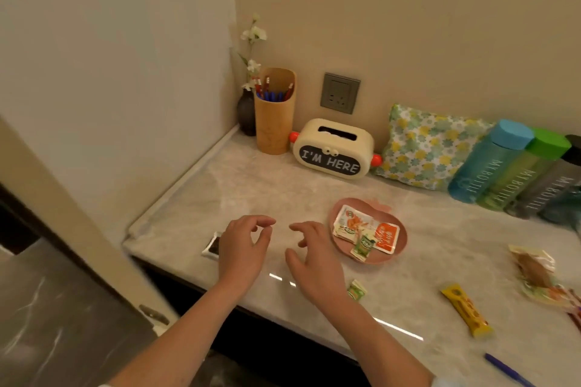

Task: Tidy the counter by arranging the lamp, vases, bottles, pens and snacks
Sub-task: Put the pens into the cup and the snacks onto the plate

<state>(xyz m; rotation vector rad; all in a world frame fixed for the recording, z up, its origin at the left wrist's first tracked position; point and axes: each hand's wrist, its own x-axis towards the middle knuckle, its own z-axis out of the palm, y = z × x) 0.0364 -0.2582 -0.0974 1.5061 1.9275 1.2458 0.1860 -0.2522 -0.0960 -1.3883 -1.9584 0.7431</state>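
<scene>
My left hand (243, 245) and my right hand (314, 256) hover side by side over the counter's front left, fingers loosely curled, holding nothing. A dark snack packet (212, 245) lies just left of my left hand, partly hidden by it. A pink plate (401, 243) to the right of my right hand holds several snack packets (366, 232). A small green packet (356, 291) lies by my right wrist. A yellow snack bar (467, 309), a clear-wrapped snack (534, 270) and a blue pen (507, 369) lie at the right. The pen holder (273, 126) and dark vase (246, 111) stand in the corner.
A cream tissue box (333, 149) reading "I'M HERE" and a floral pouch (421, 146) sit against the back wall below a wall socket (339, 93). Blue (489, 163), green (522, 173) and grey (550, 185) bottles stand at the far right. The counter's front edge (239, 306) runs under my forearms.
</scene>
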